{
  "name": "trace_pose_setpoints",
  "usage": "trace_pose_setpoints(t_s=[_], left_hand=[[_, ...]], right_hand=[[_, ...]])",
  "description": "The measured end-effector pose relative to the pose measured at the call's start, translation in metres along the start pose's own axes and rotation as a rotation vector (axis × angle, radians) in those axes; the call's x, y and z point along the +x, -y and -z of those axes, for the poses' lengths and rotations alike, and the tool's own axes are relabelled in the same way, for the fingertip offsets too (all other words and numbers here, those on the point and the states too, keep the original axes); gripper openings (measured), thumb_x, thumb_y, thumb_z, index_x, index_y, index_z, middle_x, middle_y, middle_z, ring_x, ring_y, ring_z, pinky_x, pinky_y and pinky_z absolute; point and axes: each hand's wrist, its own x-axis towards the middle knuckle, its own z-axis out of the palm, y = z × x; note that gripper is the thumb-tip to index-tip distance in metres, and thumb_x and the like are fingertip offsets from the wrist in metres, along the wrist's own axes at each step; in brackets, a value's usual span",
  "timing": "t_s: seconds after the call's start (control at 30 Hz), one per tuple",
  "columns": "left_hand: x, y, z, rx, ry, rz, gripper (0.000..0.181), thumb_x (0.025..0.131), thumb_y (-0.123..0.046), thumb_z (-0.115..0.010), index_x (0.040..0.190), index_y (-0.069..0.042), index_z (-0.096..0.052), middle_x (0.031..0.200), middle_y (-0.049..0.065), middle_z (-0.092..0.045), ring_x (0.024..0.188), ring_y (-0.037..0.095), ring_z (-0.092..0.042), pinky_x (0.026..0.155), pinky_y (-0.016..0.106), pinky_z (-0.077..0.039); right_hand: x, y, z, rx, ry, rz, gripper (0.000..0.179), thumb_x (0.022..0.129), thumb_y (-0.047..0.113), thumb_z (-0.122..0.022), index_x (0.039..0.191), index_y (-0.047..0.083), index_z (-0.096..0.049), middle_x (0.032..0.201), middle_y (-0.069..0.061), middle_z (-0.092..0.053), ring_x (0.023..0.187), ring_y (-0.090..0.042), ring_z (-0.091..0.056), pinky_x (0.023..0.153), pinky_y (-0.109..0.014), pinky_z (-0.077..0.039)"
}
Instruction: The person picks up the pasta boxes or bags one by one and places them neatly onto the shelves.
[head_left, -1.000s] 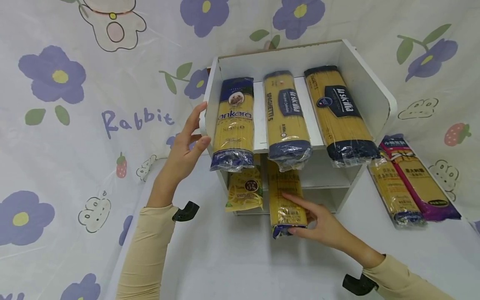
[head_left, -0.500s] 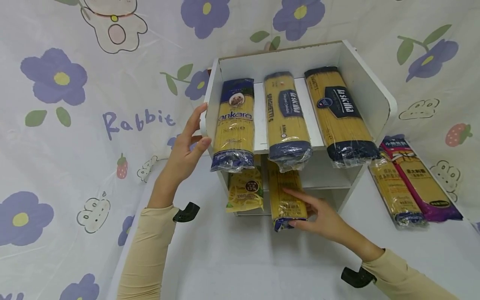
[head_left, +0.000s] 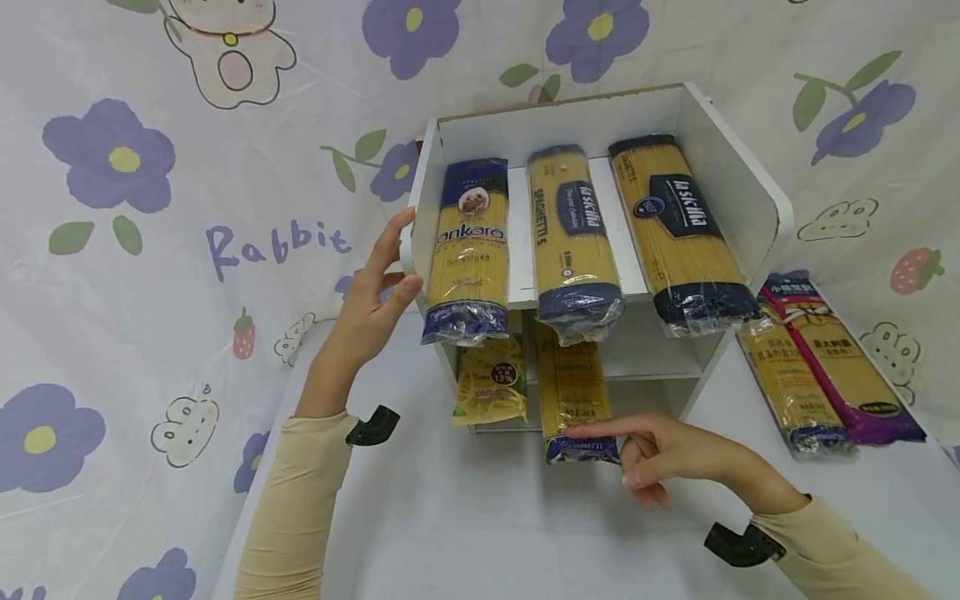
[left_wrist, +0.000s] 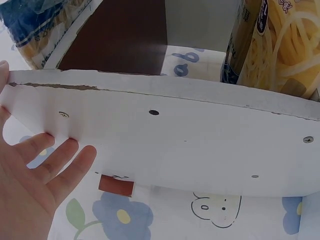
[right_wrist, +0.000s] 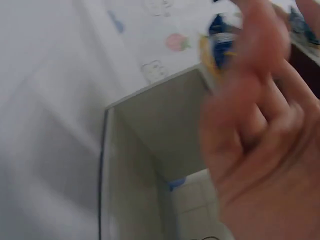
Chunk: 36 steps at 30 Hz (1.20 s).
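My left hand [head_left: 367, 300] rests at the left side panel of a white shelf [left_wrist: 165, 135], fairly straight fingers against its outer face and the thumb by the front edge. Low in the middle, a yellow spaghetti pack [head_left: 573, 383] with a blue end sticks out from the tier below the top. My right hand [head_left: 675, 454] lays its extended index finger across that pack's front end; the other fingers are loosely bent, holding nothing. In the right wrist view this hand is blurred. Left of the pack sits a yellow pasta bag [head_left: 491, 383].
On the top tier lie an Ankara spaghetti pack [head_left: 470, 250] and two La Sicilia packs, one in the middle [head_left: 576, 242] and one at right [head_left: 682, 229]. Right of the shelf, a yellow pack [head_left: 795, 387] and a purple-edged pack [head_left: 840, 358] lie on the white table [head_left: 450, 525].
The spaghetti pack has slid slightly inward. My right hand has let go of its end and shifted right and down, index finger now across the front. The left hand stays put.
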Motion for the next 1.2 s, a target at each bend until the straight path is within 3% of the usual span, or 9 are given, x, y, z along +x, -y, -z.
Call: trace_pose_setpoints(t_s=[0.1, 0.2, 0.3, 0.4, 0.53, 0.8, 1.03, 1.2], left_hand=[[0.0, 0.001, 0.0, 0.002, 0.002, 0.001, 0.078, 0.091, -0.071, -0.047, 0.157, -0.036, -0.022, 0.152, 0.001, -0.047, 0.13, 0.02, -0.053, 0.105, 0.051, -0.048], [-0.001, 0.001, 0.0, 0.0, 0.001, 0.002, 0.078, 0.091, -0.07, -0.047, 0.157, -0.035, -0.022, 0.153, 0.001, -0.047, 0.13, 0.02, -0.053, 0.106, 0.051, -0.048], [-0.001, 0.001, 0.0, -0.001, -0.002, 0.003, 0.079, 0.091, -0.07, -0.047, 0.157, -0.035, -0.021, 0.152, 0.001, -0.047, 0.128, 0.021, -0.053, 0.105, 0.051, -0.048], [-0.001, 0.001, 0.0, -0.002, -0.005, 0.0, 0.079, 0.091, -0.07, -0.047, 0.157, -0.035, -0.021, 0.152, 0.001, -0.047, 0.128, 0.02, -0.054, 0.105, 0.052, -0.048], [-0.002, 0.0, 0.0, -0.003, -0.008, -0.001, 0.079, 0.091, -0.07, -0.048, 0.157, -0.035, -0.021, 0.153, 0.0, -0.047, 0.128, 0.019, -0.053, 0.105, 0.052, -0.048], [-0.001, -0.002, 0.0, 0.001, -0.007, 0.004, 0.079, 0.091, -0.07, -0.047, 0.157, -0.036, -0.021, 0.153, 0.0, -0.046, 0.129, 0.02, -0.053, 0.105, 0.053, -0.048], [-0.002, -0.001, 0.0, -0.005, -0.001, 0.003, 0.078, 0.092, -0.069, -0.047, 0.157, -0.036, -0.021, 0.153, 0.0, -0.046, 0.131, 0.019, -0.052, 0.105, 0.052, -0.047], [-0.002, -0.001, 0.0, -0.009, 0.002, 0.012, 0.077, 0.092, -0.068, -0.048, 0.157, -0.037, -0.021, 0.152, 0.001, -0.048, 0.129, 0.019, -0.053, 0.105, 0.052, -0.048]], right_hand=[[-0.003, -0.001, 0.001, 0.197, 0.216, 0.023, 0.065, 0.1, 0.004, -0.052, 0.156, -0.002, -0.018, 0.095, -0.025, -0.071, 0.061, -0.037, -0.063, 0.069, -0.048, -0.06], [-0.002, -0.002, -0.001, 0.248, 0.328, 0.025, 0.073, 0.102, 0.02, -0.054, 0.158, 0.003, -0.01, 0.134, -0.017, -0.063, 0.105, -0.027, -0.07, 0.091, -0.048, -0.057], [0.001, -0.002, -0.006, 0.214, 0.371, 0.048, 0.085, 0.101, 0.038, -0.055, 0.159, 0.006, -0.002, 0.16, -0.016, -0.035, 0.144, -0.026, -0.042, 0.11, -0.045, -0.046], [0.004, -0.002, -0.011, 0.173, 0.375, 0.085, 0.092, 0.099, 0.047, -0.055, 0.158, 0.004, 0.001, 0.168, -0.014, -0.01, 0.156, -0.026, -0.016, 0.121, -0.044, -0.032], [0.009, -0.003, -0.017, 0.133, 0.329, 0.127, 0.085, 0.101, 0.04, -0.054, 0.157, -0.002, -0.004, 0.169, -0.011, -0.005, 0.157, -0.02, -0.01, 0.125, -0.038, -0.027], [0.014, -0.003, -0.029, 0.034, 0.1, 0.153, 0.058, 0.102, 0.005, -0.048, 0.154, -0.005, -0.023, 0.164, -0.009, -0.028, 0.151, -0.013, -0.029, 0.122, -0.029, -0.03], [0.014, -0.003, -0.033, -0.071, -0.096, 0.06, 0.051, 0.101, 0.003, -0.048, 0.151, 0.001, -0.036, 0.159, -0.004, -0.04, 0.142, -0.004, -0.042, 0.116, -0.023, -0.037], [0.017, -0.002, -0.033, -0.124, -0.16, 0.032, 0.048, 0.101, 0.003, -0.049, 0.149, 0.005, -0.042, 0.156, -0.015, -0.041, 0.139, -0.003, -0.045, 0.113, -0.021, -0.04]])
